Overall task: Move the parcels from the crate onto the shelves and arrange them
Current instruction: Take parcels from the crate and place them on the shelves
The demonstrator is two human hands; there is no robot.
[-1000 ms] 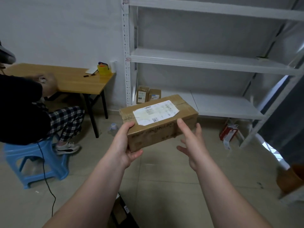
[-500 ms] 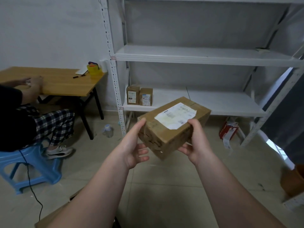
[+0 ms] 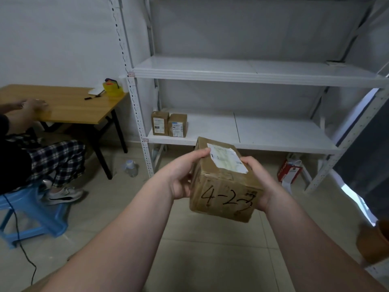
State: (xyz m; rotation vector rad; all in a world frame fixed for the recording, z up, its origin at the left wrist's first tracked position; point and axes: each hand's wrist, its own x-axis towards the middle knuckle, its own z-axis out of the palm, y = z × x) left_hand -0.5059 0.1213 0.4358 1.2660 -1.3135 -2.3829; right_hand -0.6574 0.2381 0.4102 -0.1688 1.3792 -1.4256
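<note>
I hold a brown cardboard parcel (image 3: 223,186) in front of me, end-on, with "4-23" handwritten on its near face and a white label on top. My left hand (image 3: 185,175) grips its left side and my right hand (image 3: 257,182) grips its right side. Beyond it stands a white metal shelf unit (image 3: 252,72). Two small brown parcels (image 3: 169,126) stand upright side by side at the left end of the lower shelf (image 3: 273,131). The crate is out of view.
A person in checked trousers sits on a blue stool (image 3: 31,216) at a wooden table (image 3: 69,106) to the left. A plastic bottle (image 3: 131,167) lies on the floor by the shelf post. A red-and-white bag (image 3: 289,172) sits under the shelf, a brown pot (image 3: 374,241) at right.
The parcel has been turned from lengthwise to end-on, so the handwritten face points at me. My right hand now grips it too. The view has moved closer to the shelves.
</note>
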